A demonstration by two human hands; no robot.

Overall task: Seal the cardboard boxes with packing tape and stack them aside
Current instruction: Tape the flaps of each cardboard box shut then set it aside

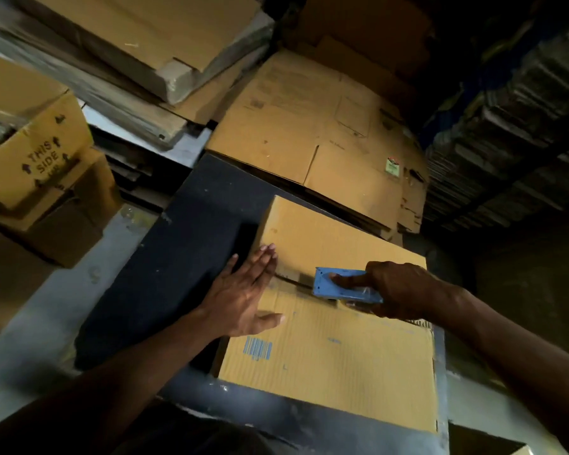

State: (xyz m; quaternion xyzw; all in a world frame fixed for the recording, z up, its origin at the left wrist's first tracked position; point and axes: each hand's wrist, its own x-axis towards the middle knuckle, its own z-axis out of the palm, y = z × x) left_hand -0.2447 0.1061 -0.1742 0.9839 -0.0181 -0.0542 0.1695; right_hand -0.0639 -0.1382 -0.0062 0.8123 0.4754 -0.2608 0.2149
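Two bare hands are on the closed brown cardboard box that lies on the dark work table right in front of you. Your left hand lies flat with straight fingers on the left end of the box top, fingertips near the far-left corner and thumb spread toward you. Your right hand grips the blue plastic tape dispenser, index finger stretched along its top, and the dispenser sits on the centre seam where the two top flaps meet. A dark open stretch of seam shows between the dispenser and your left hand. A blue printed barcode marks the near flap. Beyond the table's far edge lies a stack of flattened cardboard sheets. At far left stands a brown carton printed "THIS SIDE", among other cartons.
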